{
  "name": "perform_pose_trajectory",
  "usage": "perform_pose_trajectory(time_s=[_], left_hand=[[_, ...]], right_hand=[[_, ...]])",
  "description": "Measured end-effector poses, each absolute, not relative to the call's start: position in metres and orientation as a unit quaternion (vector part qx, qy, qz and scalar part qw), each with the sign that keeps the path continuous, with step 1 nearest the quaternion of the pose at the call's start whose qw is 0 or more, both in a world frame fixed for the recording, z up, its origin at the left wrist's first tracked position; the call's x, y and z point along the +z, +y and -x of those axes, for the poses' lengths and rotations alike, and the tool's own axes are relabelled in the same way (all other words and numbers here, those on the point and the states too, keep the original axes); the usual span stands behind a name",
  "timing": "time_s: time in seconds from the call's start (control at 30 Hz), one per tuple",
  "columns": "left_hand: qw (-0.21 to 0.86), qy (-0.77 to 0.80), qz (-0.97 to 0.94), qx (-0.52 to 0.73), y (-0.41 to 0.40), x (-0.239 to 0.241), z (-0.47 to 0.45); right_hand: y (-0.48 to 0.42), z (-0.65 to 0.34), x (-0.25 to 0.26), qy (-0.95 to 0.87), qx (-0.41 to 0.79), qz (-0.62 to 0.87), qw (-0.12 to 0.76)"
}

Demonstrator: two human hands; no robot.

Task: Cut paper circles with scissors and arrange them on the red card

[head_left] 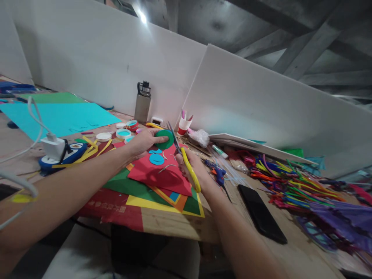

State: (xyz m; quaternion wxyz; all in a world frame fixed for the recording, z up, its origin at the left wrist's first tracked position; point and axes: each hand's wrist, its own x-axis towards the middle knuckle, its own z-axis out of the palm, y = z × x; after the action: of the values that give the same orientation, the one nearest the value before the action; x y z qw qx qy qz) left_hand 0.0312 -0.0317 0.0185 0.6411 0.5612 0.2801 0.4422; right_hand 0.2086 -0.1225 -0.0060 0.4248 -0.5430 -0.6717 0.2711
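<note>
My left hand (147, 140) grips a round green piece of paper (165, 138) above a red sheet (162, 174). My right hand (192, 166) is closed round the yellow handles of a pair of scissors (186, 161), whose blades point up and touch the right edge of the green piece. Two blue cut-out shapes (156, 159) and thin paper slivers lie on the red sheet. Beneath it are stacked green, orange and yellow sheets (139, 188).
A black phone (261, 213) lies right of my right arm, past a blue glue gun (218, 174). Coloured pipe cleaners (290, 182) cover the right side. A metal bottle (142, 101), white lids (123, 133), a cup of pens (184, 124), a large cyan sheet (58, 116) and a white charger (54, 147) stand behind and left.
</note>
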Motion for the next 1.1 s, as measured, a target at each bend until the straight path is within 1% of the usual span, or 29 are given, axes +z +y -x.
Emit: perform_pose_trajectory(time_s=[0.27,0.47,0.7,0.87,1.0,1.1], left_hand=[[0.623,0.288,-0.596,0.417,-0.032,0.024,-0.027],[0.603,0.293,-0.632,0.39,-0.028,0.024,-0.024],[0.581,0.308,-0.647,0.386,-0.031,0.023,-0.027],[0.563,0.309,-0.664,0.382,-0.031,0.025,-0.024],[0.569,0.293,-0.685,0.349,-0.027,0.027,-0.019],[0.574,0.279,-0.695,0.332,-0.026,0.029,-0.016]], right_hand=[[-0.124,-0.213,0.0,-0.692,0.261,0.541,0.401],[-0.12,-0.22,0.003,-0.739,0.233,0.523,0.355],[-0.121,-0.216,-0.003,-0.744,0.173,0.532,0.365],[-0.123,-0.217,-0.001,-0.735,0.196,0.541,0.359],[-0.123,-0.219,0.003,-0.744,0.215,0.536,0.335],[-0.123,-0.22,0.003,-0.742,0.219,0.537,0.337]])
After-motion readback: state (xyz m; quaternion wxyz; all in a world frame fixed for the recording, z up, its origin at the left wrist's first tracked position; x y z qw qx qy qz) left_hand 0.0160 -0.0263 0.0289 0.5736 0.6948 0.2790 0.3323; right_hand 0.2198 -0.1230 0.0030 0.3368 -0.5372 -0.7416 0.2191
